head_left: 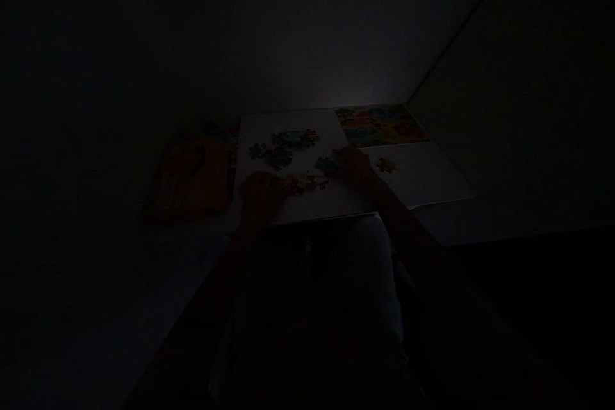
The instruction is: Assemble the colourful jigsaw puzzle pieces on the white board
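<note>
The picture is very dark. My left hand [262, 193] rests at the near left part of a white board [307, 205], beside a spread of loose reddish puzzle pieces [303, 183]. Over the board's right side, my right hand [355, 165] is against or just beside a small greenish cluster of puzzle pieces [327, 166]. Both hands look bent, but their fingers are too dark to make out, and so is anything in them. Farther back lie larger joined puzzle sections [278, 157] in green and dark tones.
To the left lies an orange box or packet [189, 179]. A colourful picture sheet [382, 125] is at the back right. In front of it, a star-shaped puzzle piece [386, 165] lies on a white surface. A pale wall [307, 57] rises behind the board.
</note>
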The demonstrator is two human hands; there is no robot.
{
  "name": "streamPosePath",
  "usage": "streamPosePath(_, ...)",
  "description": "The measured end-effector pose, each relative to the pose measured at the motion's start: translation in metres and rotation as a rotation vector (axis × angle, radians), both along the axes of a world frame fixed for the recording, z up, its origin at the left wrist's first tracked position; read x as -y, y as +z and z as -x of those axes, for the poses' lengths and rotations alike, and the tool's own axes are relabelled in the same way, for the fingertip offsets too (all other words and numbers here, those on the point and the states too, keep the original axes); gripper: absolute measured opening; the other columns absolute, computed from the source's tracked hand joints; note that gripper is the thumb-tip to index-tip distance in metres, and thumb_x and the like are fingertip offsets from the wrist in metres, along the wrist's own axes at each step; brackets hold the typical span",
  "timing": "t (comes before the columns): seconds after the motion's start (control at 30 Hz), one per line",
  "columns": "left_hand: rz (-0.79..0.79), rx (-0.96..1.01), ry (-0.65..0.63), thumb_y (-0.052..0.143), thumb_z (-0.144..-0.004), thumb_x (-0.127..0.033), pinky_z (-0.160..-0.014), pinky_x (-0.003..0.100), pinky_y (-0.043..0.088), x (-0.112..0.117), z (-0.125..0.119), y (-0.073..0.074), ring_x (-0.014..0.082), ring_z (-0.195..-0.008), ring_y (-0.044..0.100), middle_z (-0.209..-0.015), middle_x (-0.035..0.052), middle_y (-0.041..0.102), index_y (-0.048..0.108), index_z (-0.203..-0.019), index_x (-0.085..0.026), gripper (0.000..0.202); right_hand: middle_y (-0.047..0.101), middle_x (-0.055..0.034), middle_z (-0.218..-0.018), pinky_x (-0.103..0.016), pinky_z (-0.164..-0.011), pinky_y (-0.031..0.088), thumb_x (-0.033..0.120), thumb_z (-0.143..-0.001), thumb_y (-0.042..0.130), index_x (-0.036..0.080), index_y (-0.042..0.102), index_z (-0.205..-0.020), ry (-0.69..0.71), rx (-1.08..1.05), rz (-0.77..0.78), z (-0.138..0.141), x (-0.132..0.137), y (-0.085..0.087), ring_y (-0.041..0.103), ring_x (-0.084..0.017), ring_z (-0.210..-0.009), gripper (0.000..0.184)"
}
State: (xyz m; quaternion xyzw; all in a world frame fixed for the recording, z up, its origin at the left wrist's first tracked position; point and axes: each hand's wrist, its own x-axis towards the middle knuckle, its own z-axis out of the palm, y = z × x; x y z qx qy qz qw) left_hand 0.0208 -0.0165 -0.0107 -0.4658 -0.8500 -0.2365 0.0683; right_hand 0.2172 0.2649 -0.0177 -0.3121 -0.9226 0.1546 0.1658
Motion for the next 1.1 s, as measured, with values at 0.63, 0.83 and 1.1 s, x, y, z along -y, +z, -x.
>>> streamPosePath(0.63, -0.052, 0.08, 0.121, 0.07, -0.107, -0.066, -0.115, 0.054, 0.05, -0.001, 0.004, 0.005, 0.0391, -0.13, 0.067, -0.132, 0.0183, 0.075, 0.074, -0.11, -0.022, 0.044, 0.083, -0.0129, -0.116, -0.045, -0.099, 0.059, 0.056, -0.116, 0.053, 0.022, 0.084, -0.108, 0.01, -0.206, 0.182, 0.014, 0.009, 0.012, 0.078, -0.031, -0.106, 0.046)
streamPosePath(0.83, 0.042, 0.062, 0.077, 0.075, -0.105, -0.059, -0.122, 0.059, 0.045, 0.0, 0.0, 0.006, 0.0436, -0.142, 0.063, -0.148, 0.0224, 0.07, 0.072, -0.137, -0.019, 0.051, 0.072, -0.0185, -0.149, -0.058, -0.116, 0.057, 0.049, -0.103, 0.078, 0.023, 0.08, -0.137, -0.006, -0.06, 0.069, 0.0, 0.01, 0.003, 0.073, -0.039, -0.132, 0.043)
streamPosePath(1.1, 0.063, -0.018, -0.022, 0.073, -0.105, -0.066, -0.125, 0.059, 0.04, 0.001, -0.004, 0.004, 0.0435, -0.148, 0.057, -0.155, 0.0212, 0.068, 0.072, -0.141, -0.023, 0.056, 0.081, -0.0147, -0.134, -0.049, -0.102, 0.063, 0.042, -0.086, 0.091, 0.024, 0.075, -0.132, -0.027, -0.096, 0.257, -0.008, -0.002, 0.003, 0.077, -0.035, -0.118, 0.052)
